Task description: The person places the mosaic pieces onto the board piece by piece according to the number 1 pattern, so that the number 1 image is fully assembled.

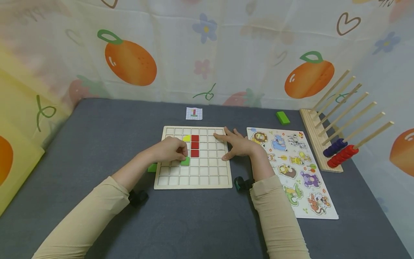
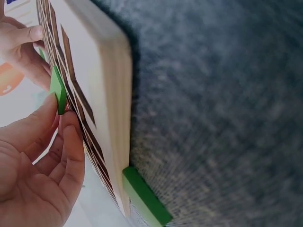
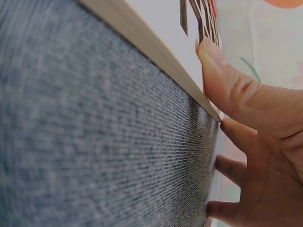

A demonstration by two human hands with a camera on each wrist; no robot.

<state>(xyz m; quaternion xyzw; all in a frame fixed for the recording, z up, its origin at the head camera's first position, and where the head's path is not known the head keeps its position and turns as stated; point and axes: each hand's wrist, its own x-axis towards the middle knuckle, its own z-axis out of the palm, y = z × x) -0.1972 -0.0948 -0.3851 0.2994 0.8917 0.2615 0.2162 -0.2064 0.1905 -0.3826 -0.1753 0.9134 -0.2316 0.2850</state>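
Note:
A wooden grid board [image 1: 194, 182] lies on the table. Red squares [image 1: 195, 145] stand in a column on it, with a yellow piece [image 1: 186, 138] left of the top one. My left hand [image 1: 169, 149] is over the board, thumb and fingers pinching a green tile [image 2: 57, 90] at the grid surface; the same tile shows below the fingertips in the head view. With spread fingers, my right hand [image 1: 239, 144] rests on the board's right edge, thumb on the rim in the right wrist view. Another green block [image 2: 147, 198] touches the board's left side.
A small picture card [image 1: 194, 113] lies behind the board. To the right are an animal puzzle board [image 1: 318, 194], a green block [image 1: 283, 118] and a wooden peg rack [image 1: 320, 144] with red and blue rings. A printed curtain [image 1: 181, 54] hangs behind the table.

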